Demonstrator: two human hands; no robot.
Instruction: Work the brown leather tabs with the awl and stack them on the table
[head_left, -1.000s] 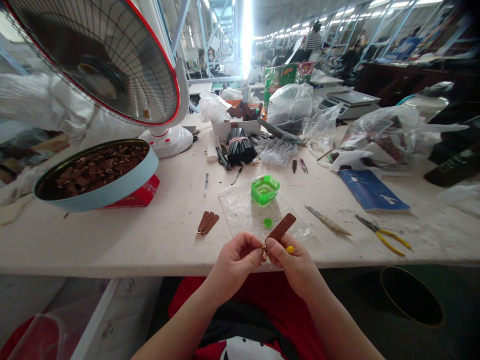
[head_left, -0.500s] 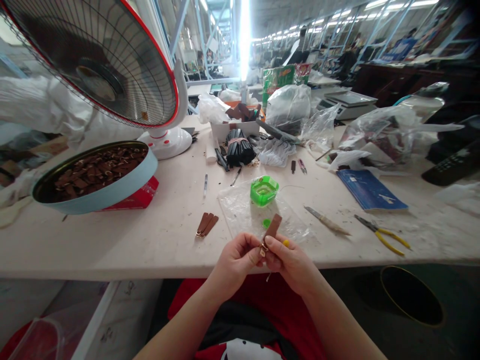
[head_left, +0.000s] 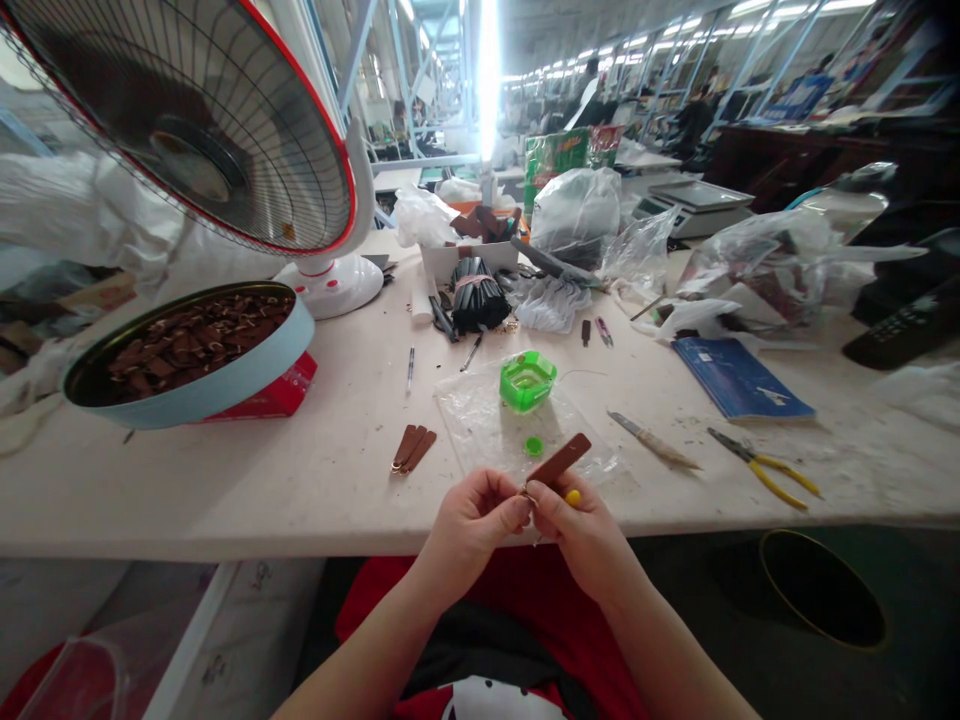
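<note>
My left hand (head_left: 471, 522) and my right hand (head_left: 583, 532) meet at the table's front edge, both with closed fingers. Between them is a brown leather tab (head_left: 562, 458), its free end pointing up and to the right. The fingertips pinch its small gold-coloured metal end, mostly hidden. A thin tool with a yellow end (head_left: 574, 497) is tucked in my right hand, a metal tip showing below. Just beyond, a green cap (head_left: 533, 447) and a green faceted dish (head_left: 528, 381) rest on a clear plastic sheet (head_left: 480, 425). Several similar tabs (head_left: 413, 449) with metal rings lie to the left.
A round tin (head_left: 202, 385) full of brown tabs stands left, below a large fan (head_left: 225, 130). To the right lie a knife (head_left: 652, 440), yellow-handled pliers (head_left: 765, 468) and a blue booklet (head_left: 742, 378). Plastic bags (head_left: 577, 215) and a black bundle (head_left: 478, 298) crowd the back.
The leather tab has swung to the right and leans lower, uncovering the green cap. The yellow end of the tool shows more. Both hands stay in nearly the same place.
</note>
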